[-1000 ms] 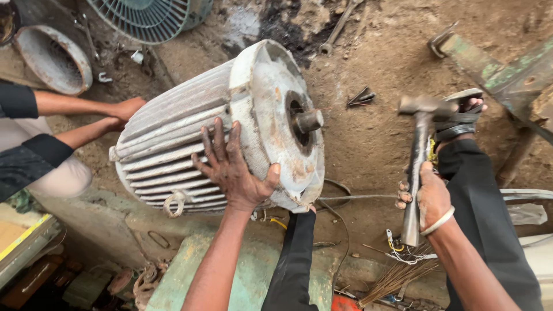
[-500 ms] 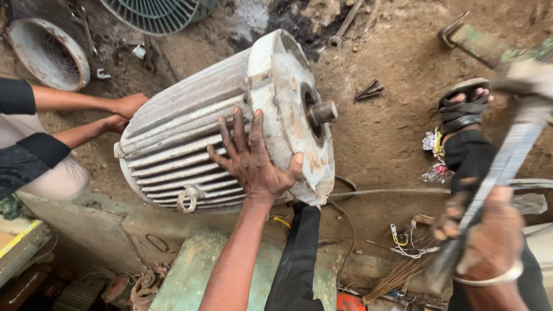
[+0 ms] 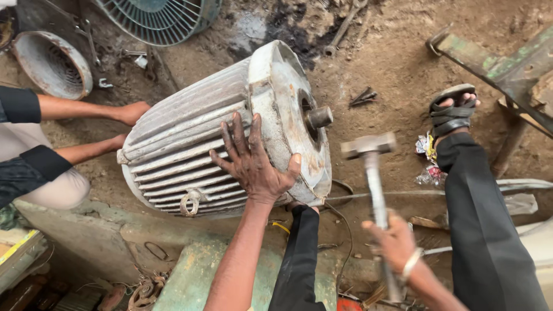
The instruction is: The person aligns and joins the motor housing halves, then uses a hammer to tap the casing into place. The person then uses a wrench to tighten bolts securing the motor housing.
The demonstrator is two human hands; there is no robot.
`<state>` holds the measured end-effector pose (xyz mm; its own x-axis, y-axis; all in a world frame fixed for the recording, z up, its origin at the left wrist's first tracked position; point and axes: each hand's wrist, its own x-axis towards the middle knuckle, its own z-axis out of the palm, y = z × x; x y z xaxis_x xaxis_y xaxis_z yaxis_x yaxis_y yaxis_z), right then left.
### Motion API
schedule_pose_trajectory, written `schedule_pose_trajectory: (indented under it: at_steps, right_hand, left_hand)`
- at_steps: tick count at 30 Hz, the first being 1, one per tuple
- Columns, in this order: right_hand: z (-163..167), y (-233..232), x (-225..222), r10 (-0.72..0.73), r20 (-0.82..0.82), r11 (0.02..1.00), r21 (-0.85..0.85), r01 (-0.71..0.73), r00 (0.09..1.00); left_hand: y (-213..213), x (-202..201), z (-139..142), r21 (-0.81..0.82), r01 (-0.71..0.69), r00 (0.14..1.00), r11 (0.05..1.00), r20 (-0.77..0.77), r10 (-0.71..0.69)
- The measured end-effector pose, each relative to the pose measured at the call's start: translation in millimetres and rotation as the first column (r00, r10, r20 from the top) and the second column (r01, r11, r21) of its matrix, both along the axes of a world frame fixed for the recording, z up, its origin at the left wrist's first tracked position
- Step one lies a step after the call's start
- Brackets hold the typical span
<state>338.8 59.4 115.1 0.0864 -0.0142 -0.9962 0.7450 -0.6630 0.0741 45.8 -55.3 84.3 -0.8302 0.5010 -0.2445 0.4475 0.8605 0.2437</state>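
- Currently I read the electric motor (image 3: 230, 138) as lying on its side on the dirt floor (image 3: 391, 75); long axis runs lower-left to upper-right, shaft stub (image 3: 318, 117) pointing right, toward the hammer.
- Motor look: grey ribbed housing, round pale end plate, worn and rust-stained; a lifting ring (image 3: 188, 203) hangs low on the ribs.
- Left hand (image 3: 253, 164): fingers spread wide and flat, palm pressed on the ribs at the end-plate rim; grips nothing.
- Right hand (image 3: 397, 242): fingers wrapped tight on the handle of the hammer (image 3: 373, 173); blurred head up, level with the shaft, just right of it, not touching.
- Another person's two hands (image 3: 129, 124) press on the motor's far end.
- Sandalled foot (image 3: 453, 110) stands right of the hammer.
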Motion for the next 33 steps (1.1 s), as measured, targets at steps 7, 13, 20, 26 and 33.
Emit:
schedule_pose_trajectory:
  at_steps: [7, 13, 20, 26, 33]
  right_hand:
    - [21, 96, 50, -0.062, -0.043, 0.860, 0.506, 0.075, 0.997]
    - [37, 7, -63, 0.215, -0.004, 0.930, 0.307, -0.203, 0.977]
    - [-7, 10, -23, 0.496, -0.083, 0.865, 0.128, -0.485, 0.864]
    - [-29, 127, -60, 0.538, -0.054, 0.756, 0.472, -0.453, 0.841]
    - [-68, 220, -138, -0.017, -0.392, 0.874, 0.441, 0.204, 0.920]
  left_hand:
    - [-7, 4, -2, 0.027, -0.004, 1.000, 1.000, 0.004, 0.003]
    - [-3, 4, -1, 0.027, -0.011, 1.000, 1.000, -0.019, 0.012]
    - [1, 0, 1, 0.043, -0.003, 1.000, 0.999, -0.015, 0.004]
    - [-1, 3, 0, 0.047, -0.010, 1.000, 0.999, -0.008, 0.011]
    - [2, -1, 1, 0.048, -0.008, 1.000, 0.999, -0.009, 0.008]
